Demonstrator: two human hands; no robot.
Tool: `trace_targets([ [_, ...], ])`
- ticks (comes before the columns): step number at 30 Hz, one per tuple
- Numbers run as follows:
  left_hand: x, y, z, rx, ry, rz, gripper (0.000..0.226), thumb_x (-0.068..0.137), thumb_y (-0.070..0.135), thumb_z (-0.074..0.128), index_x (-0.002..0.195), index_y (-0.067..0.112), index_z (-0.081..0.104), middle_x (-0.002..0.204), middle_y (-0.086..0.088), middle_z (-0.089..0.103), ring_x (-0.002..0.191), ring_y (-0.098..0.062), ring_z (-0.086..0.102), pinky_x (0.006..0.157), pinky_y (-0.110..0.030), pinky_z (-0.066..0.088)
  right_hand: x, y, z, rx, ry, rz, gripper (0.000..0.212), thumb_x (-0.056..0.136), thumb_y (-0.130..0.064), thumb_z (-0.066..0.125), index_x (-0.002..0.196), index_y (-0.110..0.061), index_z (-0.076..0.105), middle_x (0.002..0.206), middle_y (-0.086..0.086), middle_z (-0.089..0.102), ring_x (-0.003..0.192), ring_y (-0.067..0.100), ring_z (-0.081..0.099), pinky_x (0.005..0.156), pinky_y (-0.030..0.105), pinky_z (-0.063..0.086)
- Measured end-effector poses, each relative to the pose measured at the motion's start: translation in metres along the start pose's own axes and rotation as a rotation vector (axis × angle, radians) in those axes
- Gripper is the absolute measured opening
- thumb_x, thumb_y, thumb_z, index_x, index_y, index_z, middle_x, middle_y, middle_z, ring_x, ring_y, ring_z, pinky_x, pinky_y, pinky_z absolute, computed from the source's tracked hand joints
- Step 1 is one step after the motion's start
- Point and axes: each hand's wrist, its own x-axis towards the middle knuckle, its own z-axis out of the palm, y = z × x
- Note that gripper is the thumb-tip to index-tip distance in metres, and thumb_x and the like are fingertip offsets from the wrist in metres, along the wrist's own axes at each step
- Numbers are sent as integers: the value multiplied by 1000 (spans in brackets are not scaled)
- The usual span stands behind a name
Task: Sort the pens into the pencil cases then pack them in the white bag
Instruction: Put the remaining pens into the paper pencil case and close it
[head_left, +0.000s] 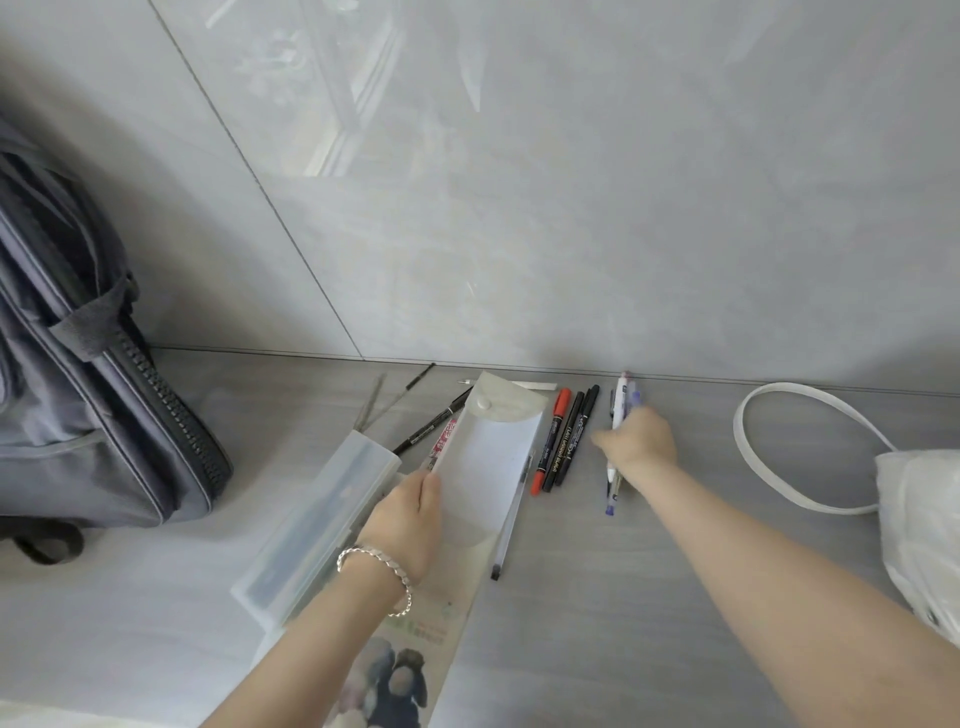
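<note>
A flat translucent white pencil case (485, 457) with a snap flap lies on the grey surface; my left hand (408, 512) grips its near left edge. A clear plastic box case (317, 525) lies to its left. My right hand (641, 441) is curled over a small bunch of white and purple pens (623, 400). A red marker (548, 441) and two black markers (569, 439) lie between the case and that hand. A clear pen (511, 519) lies along the case's right edge. More pens (431, 426) lie at the back left. The white bag (919, 525) sits at the right.
A dark grey backpack (78, 374) leans against the tiled wall (571, 208) at the left. A printed card or pouch with animal pictures (395, 670) lies under my left forearm. The white bag's strap (748, 447) loops over the surface toward the wall.
</note>
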Motion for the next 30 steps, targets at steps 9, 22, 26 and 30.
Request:
trace_targets([
  [9, -7, 7, 13, 18, -73, 22, 41, 99, 25, 30, 59, 17, 27, 59, 4, 30, 55, -13, 30, 52, -26, 25, -86, -21, -57, 917, -102, -209, 17, 85, -1, 51, 71, -4, 59, 66, -2, 66, 49, 2, 59, 44, 13, 43],
  [22, -18, 22, 26, 28, -65, 164, 33, 99, 23, 30, 72, 12, 45, 62, 1, 44, 68, -22, 44, 67, -30, 33, -148, -19, -26, 1114, -370, -418, 37, 64, -8, 70, 91, -28, 55, 85, 11, 68, 91, 32, 66, 81, 32, 52],
  [26, -19, 27, 25, 33, -58, 200, 37, 99, 23, 30, 63, 15, 33, 60, 0, 38, 62, -19, 36, 62, -32, 30, -137, -26, -41, 1241, -155, -416, 36, 80, -5, 68, 102, -29, 53, 73, -5, 67, 72, 19, 69, 75, 23, 51],
  [30, -19, 28, 26, 25, -56, 218, 37, 99, 24, 29, 63, 16, 33, 59, 1, 37, 57, -15, 35, 53, -20, 29, -134, -24, -47, 1124, 33, -514, 32, 89, -1, 55, 102, -31, 50, 77, 17, 63, 63, 11, 68, 67, 15, 51],
])
